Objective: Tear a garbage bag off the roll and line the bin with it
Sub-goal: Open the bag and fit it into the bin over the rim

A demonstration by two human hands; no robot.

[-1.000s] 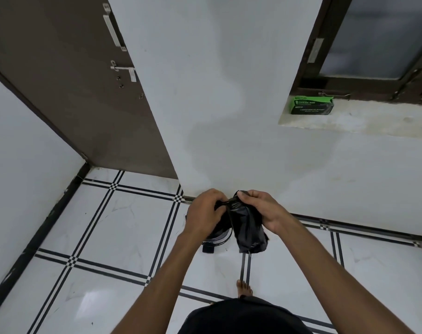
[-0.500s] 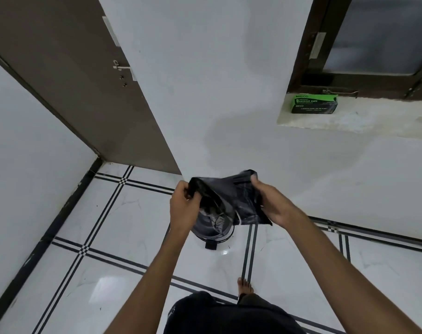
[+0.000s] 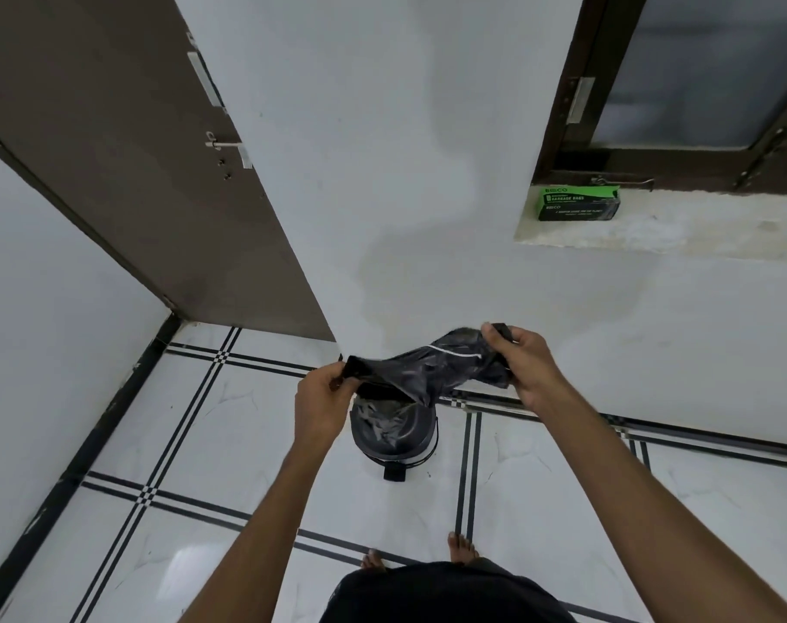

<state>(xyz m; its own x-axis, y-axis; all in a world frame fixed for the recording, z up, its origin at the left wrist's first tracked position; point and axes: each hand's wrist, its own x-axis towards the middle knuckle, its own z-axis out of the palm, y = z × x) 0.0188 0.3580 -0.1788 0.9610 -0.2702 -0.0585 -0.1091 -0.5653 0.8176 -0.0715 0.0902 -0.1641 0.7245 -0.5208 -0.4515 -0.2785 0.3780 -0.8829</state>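
While the left hand [image 3: 319, 397] and right hand [image 3: 524, 361] pinched the bag [image 3: 427, 368] above the bin [image 3: 393, 431] at 6 o'clock, hard pulling could rip it.

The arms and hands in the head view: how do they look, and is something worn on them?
Both forearms are bare up to the frame edge; no sleeve shows. The left hand and the right hand carry no glove, and no ring, watch or bracelet can be seen. The feet below are bare too. A dark garment covers the body at the bottom edge.
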